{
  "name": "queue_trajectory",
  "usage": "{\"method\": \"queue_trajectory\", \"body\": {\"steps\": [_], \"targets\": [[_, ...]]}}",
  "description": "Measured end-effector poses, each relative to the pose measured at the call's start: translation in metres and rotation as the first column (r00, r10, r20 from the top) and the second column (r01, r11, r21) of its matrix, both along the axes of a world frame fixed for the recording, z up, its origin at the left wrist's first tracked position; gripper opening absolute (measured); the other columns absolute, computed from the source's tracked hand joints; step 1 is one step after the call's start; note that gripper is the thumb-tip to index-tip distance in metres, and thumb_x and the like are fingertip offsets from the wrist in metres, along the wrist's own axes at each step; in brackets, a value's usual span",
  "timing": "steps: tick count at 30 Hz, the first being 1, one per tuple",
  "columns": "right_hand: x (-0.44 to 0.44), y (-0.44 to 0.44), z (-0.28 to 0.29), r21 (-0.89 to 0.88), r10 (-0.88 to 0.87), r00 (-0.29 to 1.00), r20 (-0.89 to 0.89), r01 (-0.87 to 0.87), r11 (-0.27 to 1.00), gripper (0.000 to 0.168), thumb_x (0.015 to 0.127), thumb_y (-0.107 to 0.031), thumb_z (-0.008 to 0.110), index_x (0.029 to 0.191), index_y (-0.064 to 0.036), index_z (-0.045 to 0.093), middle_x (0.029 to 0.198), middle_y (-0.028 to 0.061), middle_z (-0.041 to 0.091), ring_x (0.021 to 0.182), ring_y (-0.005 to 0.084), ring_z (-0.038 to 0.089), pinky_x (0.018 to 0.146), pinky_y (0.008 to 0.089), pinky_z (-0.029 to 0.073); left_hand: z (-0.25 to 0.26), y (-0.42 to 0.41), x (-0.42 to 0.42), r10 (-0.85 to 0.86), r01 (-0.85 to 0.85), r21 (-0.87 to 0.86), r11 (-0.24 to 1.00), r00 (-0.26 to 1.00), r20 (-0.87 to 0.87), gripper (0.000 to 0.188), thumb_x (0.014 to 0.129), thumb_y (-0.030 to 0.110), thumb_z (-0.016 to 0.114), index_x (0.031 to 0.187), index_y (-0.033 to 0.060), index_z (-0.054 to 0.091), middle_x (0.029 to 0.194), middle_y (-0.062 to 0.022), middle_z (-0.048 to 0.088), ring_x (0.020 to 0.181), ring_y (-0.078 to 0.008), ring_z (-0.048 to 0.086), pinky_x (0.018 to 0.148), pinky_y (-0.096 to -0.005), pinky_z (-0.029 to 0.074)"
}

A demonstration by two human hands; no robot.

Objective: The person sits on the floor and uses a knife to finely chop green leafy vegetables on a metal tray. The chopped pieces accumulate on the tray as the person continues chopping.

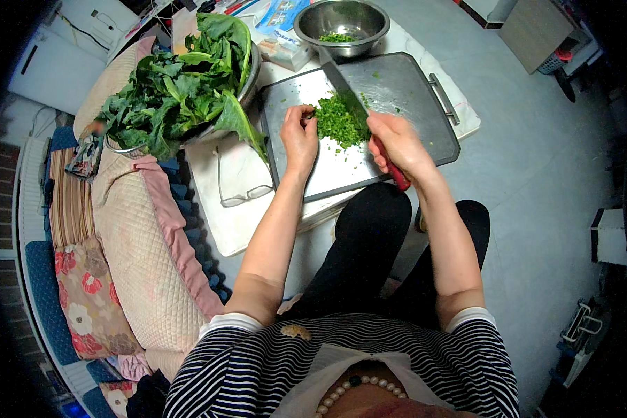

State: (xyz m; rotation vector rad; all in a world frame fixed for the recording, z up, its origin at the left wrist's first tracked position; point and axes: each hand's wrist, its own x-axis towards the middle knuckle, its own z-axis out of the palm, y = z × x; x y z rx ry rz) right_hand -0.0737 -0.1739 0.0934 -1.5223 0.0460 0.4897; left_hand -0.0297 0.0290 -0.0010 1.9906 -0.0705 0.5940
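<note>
A pile of finely chopped greens (pixel 339 123) lies on a metal cutting board (pixel 418 94) with a dark rim and a handle at its right. My right hand (pixel 394 138) is closed round the red handle of a kitchen knife (pixel 347 89), whose broad blade lies over the right part of the pile and points away from me. At the pile's left edge, my left hand (pixel 299 133) rests with fingers curled against the greens; whether it pinches any cannot be told. Beyond the board stands a steel bowl (pixel 342 26) with some chopped greens inside.
Large leafy greens (pixel 183 89) overfill a metal basin at the left, one leaf hanging to the board's left edge. Eyeglasses (pixel 245 196) lie on the white table (pixel 214 224) near that edge. A tissue pack (pixel 287 49) sits left of the steel bowl. A quilted sofa (pixel 136 245) runs along the left.
</note>
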Motion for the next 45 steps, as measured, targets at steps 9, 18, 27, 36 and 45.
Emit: {"method": "queue_trajectory", "body": {"steps": [9,18,27,36,45], "targets": [[-0.001,-0.007,0.009,0.003,-0.016,0.999,0.050,0.016,1.000,0.032,0.102,-0.028,0.042,0.113,-0.002,0.056,0.058,-0.0005,0.049,0.044,0.0077,0.044,0.038,0.0238,0.037,-0.001,0.002,0.000,0.013,-0.013,0.022,1.000,1.000,0.011,0.015,0.082,-0.004,0.061,0.097,-0.0018,0.062,0.090,-0.0120,0.061,0.074,-0.0208,0.060,0.071,-0.0314,0.049],[-0.001,-0.019,0.018,0.057,-0.077,0.997,0.020,0.076,0.995,0.026,0.101,-0.029,0.045,0.096,-0.005,0.053,0.059,0.0002,0.049,0.043,0.0075,0.043,0.037,0.0242,0.036,0.005,0.000,-0.003,0.034,-0.034,0.029,0.999,0.999,-0.017,0.014,0.082,-0.003,0.061,0.096,-0.0016,0.063,0.089,-0.0115,0.061,0.073,-0.0205,0.059,0.071,-0.0324,0.048],[0.001,-0.017,0.006,0.060,-0.075,0.997,-0.023,0.076,0.995,0.026,0.101,-0.029,0.045,0.099,-0.004,0.054,0.059,0.0001,0.050,0.043,0.0077,0.044,0.038,0.0241,0.036,0.002,0.001,-0.001,0.031,-0.032,0.044,0.999,0.999,0.016,0.013,0.082,-0.003,0.060,0.095,-0.0013,0.062,0.087,-0.0118,0.060,0.073,-0.0210,0.059,0.070,-0.0321,0.048],[0.002,-0.014,0.007,0.054,-0.045,0.999,0.007,0.045,0.998,0.029,0.101,-0.031,0.046,0.106,-0.003,0.055,0.060,-0.0002,0.050,0.043,0.0075,0.044,0.038,0.0245,0.037,0.003,0.001,-0.001,0.029,-0.029,0.018,0.999,1.000,0.007,0.013,0.082,-0.003,0.060,0.095,-0.0019,0.062,0.087,-0.0121,0.060,0.073,-0.0214,0.059,0.071,-0.0321,0.048],[0.000,-0.007,0.005,0.050,-0.027,0.999,0.032,0.025,0.998,0.031,0.102,-0.031,0.045,0.115,-0.004,0.056,0.060,-0.0011,0.050,0.044,0.0071,0.044,0.038,0.0235,0.036,0.003,0.000,-0.001,0.029,-0.029,0.006,1.000,1.000,0.004,0.013,0.082,-0.004,0.060,0.095,-0.0019,0.063,0.087,-0.0115,0.061,0.073,-0.0209,0.059,0.071,-0.0317,0.048]]}}
